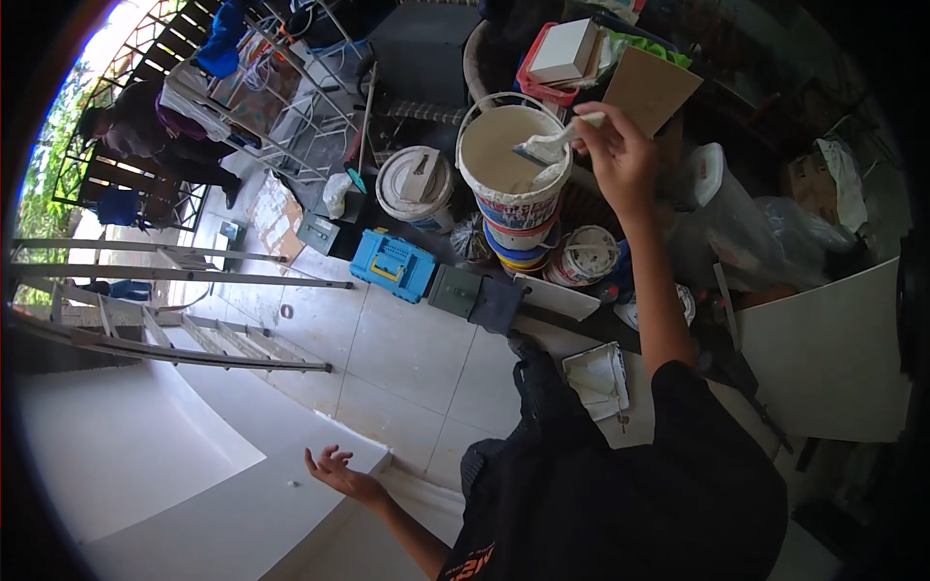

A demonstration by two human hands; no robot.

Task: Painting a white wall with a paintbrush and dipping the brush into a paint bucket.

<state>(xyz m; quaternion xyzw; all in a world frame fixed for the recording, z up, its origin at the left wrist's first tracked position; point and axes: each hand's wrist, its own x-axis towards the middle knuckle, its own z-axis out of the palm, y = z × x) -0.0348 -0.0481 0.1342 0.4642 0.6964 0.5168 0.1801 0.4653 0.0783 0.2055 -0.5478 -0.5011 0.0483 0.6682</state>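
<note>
Head view: right hand (618, 155) closed round the handle of a white-smeared brush (548, 147), bristle end over the right side of the open white bucket (523, 211), far and right of centre; can't tell if it touches the rim. Left hand (345, 476) loosely open, fingers part-curled, nothing held, by white ledge (247, 504), near left. Blue toolbox (392, 264) left of bucket.

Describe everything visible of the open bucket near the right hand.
The open bucket is white and round, apparently plastic, with red and blue print, a smeared rim and a raised pale handle. Its inside looks cream-coloured. It stands upright, seemingly stacked on other buckets. The right hand holds a smeared hand tool over its opening; contact is unclear.
</note>
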